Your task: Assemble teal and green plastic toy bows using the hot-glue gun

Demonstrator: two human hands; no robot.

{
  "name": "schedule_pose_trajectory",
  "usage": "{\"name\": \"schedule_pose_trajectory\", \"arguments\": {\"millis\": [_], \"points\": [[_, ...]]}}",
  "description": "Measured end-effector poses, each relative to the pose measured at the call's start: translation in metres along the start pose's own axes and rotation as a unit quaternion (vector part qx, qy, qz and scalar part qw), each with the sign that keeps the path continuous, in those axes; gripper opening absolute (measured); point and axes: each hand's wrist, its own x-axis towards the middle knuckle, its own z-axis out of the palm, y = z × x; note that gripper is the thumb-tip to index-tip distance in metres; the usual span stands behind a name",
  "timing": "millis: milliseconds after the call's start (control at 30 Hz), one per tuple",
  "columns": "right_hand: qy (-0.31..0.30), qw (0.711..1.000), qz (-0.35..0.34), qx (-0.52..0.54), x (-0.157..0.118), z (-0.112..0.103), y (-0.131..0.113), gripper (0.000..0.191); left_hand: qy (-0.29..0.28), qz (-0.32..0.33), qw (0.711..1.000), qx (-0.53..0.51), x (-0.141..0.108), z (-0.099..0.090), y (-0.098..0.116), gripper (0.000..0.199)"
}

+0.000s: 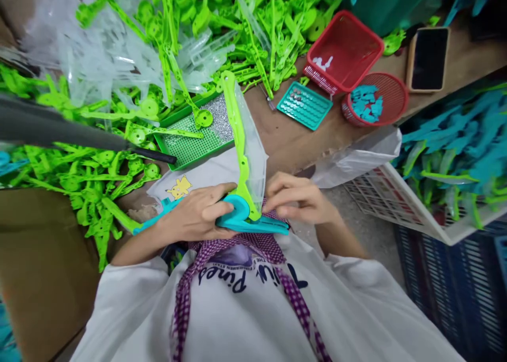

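Note:
My left hand is closed around a blue plastic part with a rounded disc, held level in front of my apron. From it a long lime-green plastic arm stands up, with a clear plastic blade-shaped piece along its right side. The fingers of my right hand are curled together beside the lower end of the clear piece. Whatever is in those fingertips is too small or hidden to make out. Just beyond my hands lies a green perforated tray with many tiny metal pieces.
Lime-green parts and clear pieces are heaped left and ahead. A dark rod juts in from the left. Red baskets, a small teal tray and a phone sit right. A white crate holds blue-green pieces.

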Motion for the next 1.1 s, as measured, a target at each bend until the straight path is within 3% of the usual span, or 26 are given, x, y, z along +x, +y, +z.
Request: {"name": "schedule_pose_trajectory", "arguments": {"millis": [67,167,267,367,433,500,633,767,867,933,1000,1033,1100], "points": [[0.010,0.996,0.011,-0.088,-0.002,-0.003,-0.009,0.020,-0.005,0.000,1.000,-0.010,0.001,0.001,0.000,0.043],[0.015,0.970,-0.022,-0.241,0.008,-0.013,-0.017,0.049,-0.004,0.010,1.000,-0.012,0.003,0.000,0.002,0.042],[-0.107,0.936,-0.102,-0.319,0.029,-0.024,-0.030,0.049,-0.013,0.010,1.000,-0.016,0.004,0.001,0.006,0.040],[-0.234,0.902,-0.147,-0.333,0.050,-0.030,-0.038,0.046,-0.040,-0.003,0.998,-0.039,0.001,0.006,0.006,0.039],[-0.285,0.896,-0.151,-0.306,0.057,-0.029,-0.031,0.044,-0.031,-0.003,0.999,-0.041,-0.001,0.011,0.004,0.040],[-0.295,0.903,-0.155,-0.270,0.057,-0.026,-0.017,0.044,-0.012,0.001,0.999,-0.039,-0.002,0.016,0.000,0.041],[-0.245,0.930,-0.143,-0.232,0.047,-0.017,0.005,0.050,-0.017,-0.013,0.999,-0.046,0.000,0.017,-0.005,0.040],[-0.203,0.939,-0.111,-0.253,0.038,-0.013,-0.004,0.060,-0.059,-0.022,0.996,-0.055,0.000,0.013,-0.004,0.042],[-0.235,0.934,-0.111,-0.244,0.041,-0.024,-0.011,0.062,-0.102,-0.026,0.993,-0.059,-0.003,0.013,-0.003,0.044],[-0.224,0.943,-0.060,-0.240,0.049,-0.037,-0.001,0.055,-0.123,-0.036,0.990,-0.056,-0.003,0.014,-0.002,0.045],[-0.118,0.947,0.053,-0.293,0.059,-0.049,0.023,0.048,-0.133,-0.039,0.989,-0.050,-0.002,0.014,-0.001,0.046],[-0.041,0.931,0.121,-0.342,0.065,-0.052,0.040,0.046,-0.135,-0.038,0.989,-0.046,-0.001,0.015,-0.001,0.046],[0.045,0.877,0.225,-0.423,0.077,-0.052,0.078,0.044,-0.133,-0.036,0.990,-0.037,0.000,0.015,0.000,0.046]]}}
